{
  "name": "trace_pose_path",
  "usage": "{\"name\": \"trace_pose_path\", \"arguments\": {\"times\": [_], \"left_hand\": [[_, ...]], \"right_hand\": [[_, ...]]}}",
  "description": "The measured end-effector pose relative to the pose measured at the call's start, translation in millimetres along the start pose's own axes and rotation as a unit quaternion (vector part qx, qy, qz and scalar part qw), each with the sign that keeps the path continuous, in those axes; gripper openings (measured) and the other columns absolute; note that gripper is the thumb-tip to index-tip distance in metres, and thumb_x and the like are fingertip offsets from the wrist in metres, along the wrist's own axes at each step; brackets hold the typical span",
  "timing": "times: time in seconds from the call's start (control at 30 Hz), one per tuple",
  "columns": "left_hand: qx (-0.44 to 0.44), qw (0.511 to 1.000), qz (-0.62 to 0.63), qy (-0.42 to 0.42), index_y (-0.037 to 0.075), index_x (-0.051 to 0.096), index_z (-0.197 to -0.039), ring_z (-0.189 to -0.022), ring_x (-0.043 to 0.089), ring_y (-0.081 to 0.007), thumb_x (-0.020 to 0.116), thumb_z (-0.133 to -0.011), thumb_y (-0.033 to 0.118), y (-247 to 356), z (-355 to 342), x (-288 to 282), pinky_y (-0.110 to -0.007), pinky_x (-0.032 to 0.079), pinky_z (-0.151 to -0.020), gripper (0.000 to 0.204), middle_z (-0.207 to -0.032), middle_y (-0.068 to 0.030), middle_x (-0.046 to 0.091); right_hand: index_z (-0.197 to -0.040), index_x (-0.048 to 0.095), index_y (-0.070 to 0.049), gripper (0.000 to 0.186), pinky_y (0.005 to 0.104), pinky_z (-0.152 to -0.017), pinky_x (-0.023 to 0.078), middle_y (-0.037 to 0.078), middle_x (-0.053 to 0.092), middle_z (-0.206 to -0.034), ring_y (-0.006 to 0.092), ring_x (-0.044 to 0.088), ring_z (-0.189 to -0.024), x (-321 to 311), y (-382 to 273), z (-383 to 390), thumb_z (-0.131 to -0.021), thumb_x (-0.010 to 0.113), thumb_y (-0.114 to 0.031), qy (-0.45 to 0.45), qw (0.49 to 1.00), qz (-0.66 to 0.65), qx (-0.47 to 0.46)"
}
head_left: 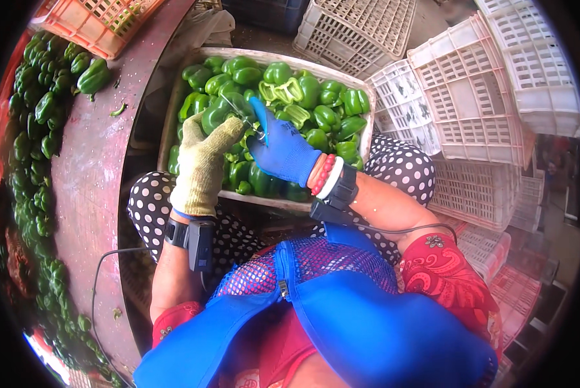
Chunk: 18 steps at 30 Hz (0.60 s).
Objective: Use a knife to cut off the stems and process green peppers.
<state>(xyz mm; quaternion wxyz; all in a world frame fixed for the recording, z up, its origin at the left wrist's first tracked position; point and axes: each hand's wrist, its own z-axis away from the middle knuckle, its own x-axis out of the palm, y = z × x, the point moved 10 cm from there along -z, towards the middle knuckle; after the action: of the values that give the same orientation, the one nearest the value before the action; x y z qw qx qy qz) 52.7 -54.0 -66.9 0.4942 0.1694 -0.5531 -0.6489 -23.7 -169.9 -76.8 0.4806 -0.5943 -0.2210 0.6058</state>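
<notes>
My left hand (202,158), in a pale yellow knitted glove, is closed around a green bell pepper (216,116). In a blue glove, my right hand (283,149) grips small metal scissors (243,112), mostly covered by the fingers. Their thin blades lie against or just over the held pepper; contact is hard to tell. Both hands are above a pale plastic crate (270,201) full of green bell peppers (327,116). Some peppers in it are cut open and show pale insides (288,91).
Left of me runs a worn reddish table (86,168) with a long heap of green peppers (41,187). An orange crate (102,26) stands at its far end. Stacked pale crates (464,84) crowd the right side. Cables (96,291) trail from both wrist devices.
</notes>
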Motion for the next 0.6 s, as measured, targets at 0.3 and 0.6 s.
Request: {"name": "trace_pose_path", "arguments": {"times": [0.3,0.6], "left_hand": [[-0.018,0.997,0.063,-0.027,-0.001,0.055,-0.129,-0.113,0.064,-0.0225,0.07,-0.089,0.008,-1.0,-4.1,2.2,-0.036,0.047,-0.103,0.044,-0.123,-0.0135,0.065],[-0.018,1.0,0.022,-0.008,-0.007,0.05,-0.128,-0.1,0.067,-0.0208,0.079,-0.085,0.014,-6.4,-6.6,-6.6,-0.032,0.053,-0.092,0.055,-0.115,-0.0139,0.066]], "right_hand": [[-0.154,0.02,0.002,0.08,0.0462,-0.088,0.053,0.029,0.065,-0.117,0.0408,0.069,-0.099,3.3,-1.7,-1.4,-0.087,0.062,-0.007,0.041,0.996,-0.037,-0.065],[-0.154,0.02,0.003,0.08,0.0441,-0.087,0.054,0.031,0.065,-0.115,0.0397,0.069,-0.098,5.7,0.1,0.7,-0.086,0.061,-0.009,-0.035,0.999,0.006,0.042]]}}
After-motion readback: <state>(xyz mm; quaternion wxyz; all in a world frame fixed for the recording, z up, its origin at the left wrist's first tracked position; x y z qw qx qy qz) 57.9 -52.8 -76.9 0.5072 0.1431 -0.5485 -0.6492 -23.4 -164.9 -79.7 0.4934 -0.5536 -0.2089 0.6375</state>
